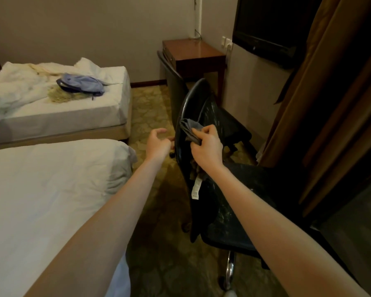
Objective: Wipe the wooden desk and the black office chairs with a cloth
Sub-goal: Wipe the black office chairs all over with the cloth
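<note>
Grey cloth (pixel 190 131), folded, is pinched in the right hand (pixel 207 146) against the curved back rim of the near black chair (pixel 185 108), with the left hand (pixel 159 142) loosely curled and empty at its 9 o'clock. It would be best to steady the back with that free hand so the wheeled chair cannot swivel, then wipe along the rim. The wooden desk (pixel 193 50) stands at 12 o'clock, well apart.
</note>
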Motion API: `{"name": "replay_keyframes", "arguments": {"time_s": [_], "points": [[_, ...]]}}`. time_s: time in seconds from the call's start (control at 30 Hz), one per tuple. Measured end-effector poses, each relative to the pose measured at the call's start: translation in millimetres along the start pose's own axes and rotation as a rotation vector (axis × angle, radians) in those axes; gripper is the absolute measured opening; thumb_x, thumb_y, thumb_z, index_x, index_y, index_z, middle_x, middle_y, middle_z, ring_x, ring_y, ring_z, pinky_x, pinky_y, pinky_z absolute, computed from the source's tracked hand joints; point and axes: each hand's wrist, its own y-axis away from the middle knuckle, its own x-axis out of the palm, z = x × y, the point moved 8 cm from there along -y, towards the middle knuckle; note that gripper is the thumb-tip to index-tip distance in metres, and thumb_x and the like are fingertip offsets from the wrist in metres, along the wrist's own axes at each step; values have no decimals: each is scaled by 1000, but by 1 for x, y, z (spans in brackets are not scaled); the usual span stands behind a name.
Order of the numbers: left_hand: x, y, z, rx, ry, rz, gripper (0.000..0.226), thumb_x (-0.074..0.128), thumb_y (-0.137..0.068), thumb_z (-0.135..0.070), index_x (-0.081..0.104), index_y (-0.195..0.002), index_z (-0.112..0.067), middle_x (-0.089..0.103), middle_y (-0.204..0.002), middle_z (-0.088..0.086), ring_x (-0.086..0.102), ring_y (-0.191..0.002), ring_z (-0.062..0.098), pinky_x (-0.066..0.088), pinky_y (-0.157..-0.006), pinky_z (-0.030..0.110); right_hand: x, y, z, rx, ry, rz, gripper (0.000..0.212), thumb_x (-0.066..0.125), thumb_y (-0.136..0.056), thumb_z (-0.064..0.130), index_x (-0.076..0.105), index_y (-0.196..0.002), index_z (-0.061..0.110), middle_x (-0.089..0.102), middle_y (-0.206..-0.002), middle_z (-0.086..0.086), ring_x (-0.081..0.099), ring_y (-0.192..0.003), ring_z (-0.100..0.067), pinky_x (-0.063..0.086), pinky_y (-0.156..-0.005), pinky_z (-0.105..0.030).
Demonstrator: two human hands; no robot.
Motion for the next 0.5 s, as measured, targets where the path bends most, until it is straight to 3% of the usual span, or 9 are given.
{"name": "replay_keyframes", "arguments": {"time_s": [0.07,0.13,0.23,0.33,0.4,0.5], "points": [[-2,-3,-1,0,3,-8,26,44,-92,0,47,-105,-22,64,-91,1,63,-63,10,39,-44,19,-13,-10,-2,19,-19,-6,39,56,-92,12,55,-131,12,41,-106,3,47,-90,-11,47,-88,-29],[-2,-3,-1,-13,-2,-6,17,44,-96,-7,48,-104,-22,65,-86,-2,64,-54,5,39,-40,15,-34,-25,-6,125,-146,-123,40,54,-92,12,54,-132,13,43,-111,1,49,-88,-10,47,-91,-29],[-6,-5,3,-39,0,-32,24,42,-95,-1,48,-109,-20,65,-87,-3,65,-60,6,41,-41,16,-37,-38,9,105,-167,-182,44,52,-94,14,46,-138,14,40,-119,-3,47,-88,-8,42,-92,-24],[-6,-5,0,-61,-84,-3,40,44,-89,7,51,-117,-20,60,-101,0,59,-75,10,39,-46,25,2,-44,19,0,-4,125,45,52,-94,17,47,-138,19,43,-121,-4,47,-101,-14,37,-91,-24],[-8,-8,-7,-32,-157,10,42,46,-86,8,54,-119,-18,55,-103,1,51,-75,8,40,-55,25,14,-43,16,-8,-23,269,44,54,-91,15,51,-135,20,52,-118,-1,51,-106,-14,40,-91,-22],[-24,-18,-16,22,-97,-109,39,41,-86,5,58,-116,-14,55,-92,-1,50,-79,12,44,-69,25,7,-31,19,-7,-186,430,41,54,-88,1,59,-127,13,61,-96,8,58,-91,-6,41,-71,-5]]}}
